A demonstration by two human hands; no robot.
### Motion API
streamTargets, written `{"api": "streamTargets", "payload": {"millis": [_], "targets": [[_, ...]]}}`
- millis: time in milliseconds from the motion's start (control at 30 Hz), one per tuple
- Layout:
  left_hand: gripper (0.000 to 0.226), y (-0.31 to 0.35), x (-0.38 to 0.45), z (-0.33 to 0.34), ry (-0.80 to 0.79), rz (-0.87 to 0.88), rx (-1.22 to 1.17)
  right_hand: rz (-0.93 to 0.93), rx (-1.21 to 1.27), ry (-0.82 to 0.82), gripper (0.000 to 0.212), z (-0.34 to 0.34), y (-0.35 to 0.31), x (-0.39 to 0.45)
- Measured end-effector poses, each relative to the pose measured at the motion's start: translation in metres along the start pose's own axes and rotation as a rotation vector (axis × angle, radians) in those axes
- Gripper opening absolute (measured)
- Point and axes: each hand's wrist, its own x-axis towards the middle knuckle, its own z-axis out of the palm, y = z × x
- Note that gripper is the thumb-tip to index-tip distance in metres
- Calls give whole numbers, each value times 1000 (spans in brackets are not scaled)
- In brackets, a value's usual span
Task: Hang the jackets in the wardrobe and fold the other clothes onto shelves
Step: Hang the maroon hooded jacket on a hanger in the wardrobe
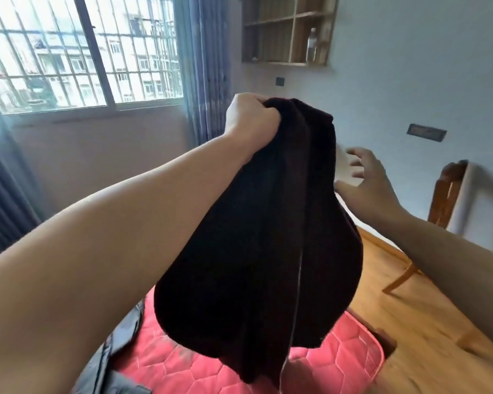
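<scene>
- My left hand (249,119) is bunched in a fist round the top of one dark, maroon-black zip jacket (268,223), lifting it well above the red quilted mattress (339,362); I judge I'm holding it high so it hangs free and I can sort out collar from hem before hanging it.
- The jacket droops in a rounded bundle from that grip, and its zip (293,294) runs down the near side as a thin pale line.
- My right hand (367,180) holds nothing, fingers spread and slack, out to the right of the jacket and apart from it; it looks to be reaching toward the fabric's far edge, probably to spread the shoulders. It is blurred, so I cannot tell more.
- One more garment, grey-black (111,365), lies crumpled on the mattress at near left, waiting its turn.
- No wardrobe is in view here, nor any hanger that I can make out.
- Count: two garments, one mattress, one wooden chair (444,200) at far right against the wall, one wall shelf unit (288,29) with a single clear bottle (311,45) standing in it.
- One barred window (77,52) sits far left, with one blue curtain (208,66) just beside it.
</scene>
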Motion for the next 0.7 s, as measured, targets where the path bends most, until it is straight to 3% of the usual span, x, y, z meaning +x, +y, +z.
{"api": "streamTargets", "payload": {"millis": [33, 67, 167, 200, 233, 267, 333, 433, 567, 700], "targets": [[28, 10, -7, 7, -18, 29, 35, -69, 91, 53, 36, -8, -11, -5], [29, 20, -13, 13, -31, 59, 73, -94, 159, 35, 33, -16, -24, -11], [29, 47, -28, 27, -89, 147, 150, -65, 101, -202, 66, -31, -48, -23], [30, 55, -31, 29, -125, 177, 166, -52, 28, -236, 63, -34, -54, -25], [31, 61, -33, 31, -164, 210, 179, -53, -42, -238, 48, -36, -59, -25], [32, 66, -35, 31, -196, 243, 181, -49, -84, -205, 27, -39, -64, -24], [32, 72, -31, 30, -214, 268, 125, 13, -58, -102, 13, -46, -73, -19], [19, 70, -20, 28, -196, 263, 13, 184, 114, 131, 14, -68, -85, 0], [30, 60, -28, 43, -319, 327, -62, 199, 95, 328, 12, -105, -114, 28], [52, 32, -46, 67, -395, 346, -44, 226, 82, 558, 41, -146, -132, 34]]}}
